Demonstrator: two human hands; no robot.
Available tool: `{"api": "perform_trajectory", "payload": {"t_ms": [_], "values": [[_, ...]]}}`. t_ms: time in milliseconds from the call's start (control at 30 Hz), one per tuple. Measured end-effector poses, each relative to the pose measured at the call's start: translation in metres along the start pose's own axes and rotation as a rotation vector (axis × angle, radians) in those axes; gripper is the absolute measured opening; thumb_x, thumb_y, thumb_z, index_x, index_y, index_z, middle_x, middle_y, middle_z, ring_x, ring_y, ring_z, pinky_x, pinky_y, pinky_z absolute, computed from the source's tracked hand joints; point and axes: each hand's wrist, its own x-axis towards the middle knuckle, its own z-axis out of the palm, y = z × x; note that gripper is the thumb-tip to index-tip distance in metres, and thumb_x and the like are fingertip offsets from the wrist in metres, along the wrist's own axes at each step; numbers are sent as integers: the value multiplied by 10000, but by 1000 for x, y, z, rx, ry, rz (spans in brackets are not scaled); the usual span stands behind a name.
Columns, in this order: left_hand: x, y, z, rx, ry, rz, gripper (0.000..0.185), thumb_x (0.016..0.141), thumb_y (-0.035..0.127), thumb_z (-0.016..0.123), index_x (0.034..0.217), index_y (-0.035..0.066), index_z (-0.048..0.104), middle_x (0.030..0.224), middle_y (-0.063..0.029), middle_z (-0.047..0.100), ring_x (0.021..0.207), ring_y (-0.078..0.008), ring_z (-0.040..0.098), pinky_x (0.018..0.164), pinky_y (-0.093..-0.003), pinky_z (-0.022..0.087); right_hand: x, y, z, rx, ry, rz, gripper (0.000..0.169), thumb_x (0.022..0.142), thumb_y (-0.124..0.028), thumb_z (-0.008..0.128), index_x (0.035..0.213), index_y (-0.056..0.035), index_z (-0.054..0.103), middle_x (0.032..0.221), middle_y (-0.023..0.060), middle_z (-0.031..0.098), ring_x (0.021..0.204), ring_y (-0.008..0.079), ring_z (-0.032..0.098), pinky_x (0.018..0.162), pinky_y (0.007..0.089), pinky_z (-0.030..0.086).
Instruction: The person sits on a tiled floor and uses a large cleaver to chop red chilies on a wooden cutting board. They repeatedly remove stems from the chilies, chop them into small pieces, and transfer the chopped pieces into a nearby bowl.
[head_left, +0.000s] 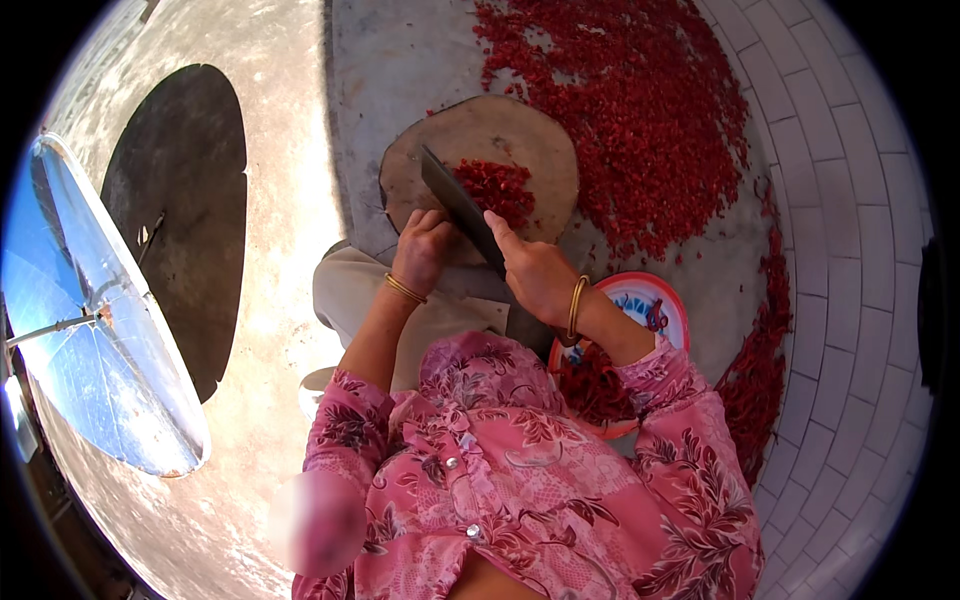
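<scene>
My right hand (541, 276) grips a dark-bladed cleaver (459, 201), its index finger stretched along the blade. The blade lies diagonally above a round wooden chopping block (536, 139). Chopped red chili peppers (501, 187) form a small heap on the block, to the right of the blade. My left hand (421, 249) is curled at the block's near edge, close to the blade's left side. Its fingertips are hidden, so I cannot see whether anything is under them. Below my right forearm sits a red-rimmed enamel basin (675, 304) with whole red dried chilies (596, 386) inside.
A wide spread of chopped red chilies (637, 127) covers the concrete floor (397, 52) beyond and right of the block. More long chilies (757, 397) lie along the white brick wall (832, 300). At left, a reflective solar cooker dish (112, 360) stands in sunlight.
</scene>
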Motion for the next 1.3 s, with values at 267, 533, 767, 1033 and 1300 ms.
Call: {"api": "perform_trajectory", "payload": {"t_ms": [267,533,767,1033,1300], "values": [[-4,-3,-1,21,-52,-11,132,669,12,604,795,39,634,887,-88,617,808,-293,554,730,-359,479,56,1,18,-45,169,-57,691,796,-6,497,1428,17,219,790,221,623,705,372,618,654,453,490],[-6,-4,0,12,58,-6,131,712,66,584,827,42,643,932,-83,610,888,-274,542,782,-349,467,31,17,6,34,261,-195,716,775,18,507,1437,-19,236,789,199,617,685,367,611,634,447,496],[-8,-3,-3,70,33,-37,137,706,28,637,835,57,672,920,-90,619,853,-281,546,751,-354,471,7,-1,0,-94,-2,-113,687,790,-10,483,1430,10,233,879,212,636,750,364,639,662,436,511],[-15,-12,1,32,9,-32,135,714,66,580,826,50,653,867,-84,596,828,-286,512,745,-364,451,48,-6,20,-103,120,-155,669,794,1,490,1418,24,251,855,204,628,697,363,623,625,445,499],[-13,3,-12,37,79,-73,204,669,19,660,866,64,633,915,-73,590,877,-289,515,789,-366,442,38,10,9,54,238,-190,667,799,-20,502,1417,11,252,877,204,634,742,361,628,655,450,496]]}}
